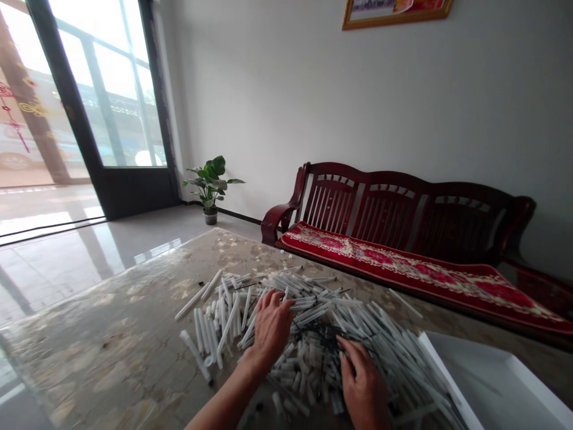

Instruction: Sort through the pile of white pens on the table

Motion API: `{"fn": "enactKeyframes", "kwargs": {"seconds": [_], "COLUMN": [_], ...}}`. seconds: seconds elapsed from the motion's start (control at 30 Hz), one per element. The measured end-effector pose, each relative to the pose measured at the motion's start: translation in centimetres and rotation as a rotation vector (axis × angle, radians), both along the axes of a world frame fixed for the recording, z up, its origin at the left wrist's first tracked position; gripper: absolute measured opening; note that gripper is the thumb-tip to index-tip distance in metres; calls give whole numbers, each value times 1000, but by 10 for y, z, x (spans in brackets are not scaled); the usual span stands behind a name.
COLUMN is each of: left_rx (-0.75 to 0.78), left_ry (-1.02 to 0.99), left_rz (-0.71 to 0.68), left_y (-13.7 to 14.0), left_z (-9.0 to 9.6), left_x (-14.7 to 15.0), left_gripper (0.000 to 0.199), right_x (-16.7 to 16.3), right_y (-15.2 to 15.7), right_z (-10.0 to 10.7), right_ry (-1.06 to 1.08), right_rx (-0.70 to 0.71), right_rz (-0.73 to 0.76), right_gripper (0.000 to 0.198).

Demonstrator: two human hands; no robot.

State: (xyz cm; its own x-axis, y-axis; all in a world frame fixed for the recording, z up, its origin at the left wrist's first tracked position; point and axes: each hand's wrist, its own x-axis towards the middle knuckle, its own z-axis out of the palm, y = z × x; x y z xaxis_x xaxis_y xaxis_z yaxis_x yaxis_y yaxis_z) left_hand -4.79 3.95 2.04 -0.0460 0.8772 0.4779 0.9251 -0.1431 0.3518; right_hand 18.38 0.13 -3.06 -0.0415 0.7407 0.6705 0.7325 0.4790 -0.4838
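A large pile of white, translucent tubes, which look like pen barrels, covers part of the table. My left hand reaches over the middle of the pile, fingers bent down and closed; a short white tube end shows beside its thumb, but what it grips is unclear. At the pile's near side, my right hand has its thumb and fingers curled together next to thin black sticks like pen refills. Its fingertips partly hide whatever they hold. Shorter clear pieces, resembling caps, lie heaped between both hands.
The table has a patterned, glossy cover. A white open box stands at the right, against the tubes. Beyond are a dark red wooden bench with a red floral cushion, a potted plant and a glass door.
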Motion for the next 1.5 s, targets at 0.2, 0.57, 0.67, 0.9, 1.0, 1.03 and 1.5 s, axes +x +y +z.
{"fn": "enactKeyframes", "kwargs": {"seconds": [0.2,0.57,0.67,0.9,1.0,1.03,1.5], "left_rx": [-105,-169,-26,216,249,248,185], "left_ry": [122,237,199,132,95,88,20], "left_rz": [-35,-145,-211,-377,-351,-341,-389], "left_y": [21,39,28,-11,-17,-17,1], "left_z": [3,7,7,-8,-15,-17,-26], "left_x": [16,10,11,30,33,33,43], "left_gripper": [19,10,13,9,10,10,16], "right_x": [2,-1,2,13,11,10,5], "right_y": [0,3,9,19,22,22,45], "right_z": [-2,5,14,26,36,41,51], "right_ry": [-119,-19,93,315,301,265,-150], "right_rx": [73,13,-83,-446,-448,-443,-432], "right_rz": [56,20,6,43,55,61,-18], "right_gripper": [32,32,35,43,40,39,46]}}
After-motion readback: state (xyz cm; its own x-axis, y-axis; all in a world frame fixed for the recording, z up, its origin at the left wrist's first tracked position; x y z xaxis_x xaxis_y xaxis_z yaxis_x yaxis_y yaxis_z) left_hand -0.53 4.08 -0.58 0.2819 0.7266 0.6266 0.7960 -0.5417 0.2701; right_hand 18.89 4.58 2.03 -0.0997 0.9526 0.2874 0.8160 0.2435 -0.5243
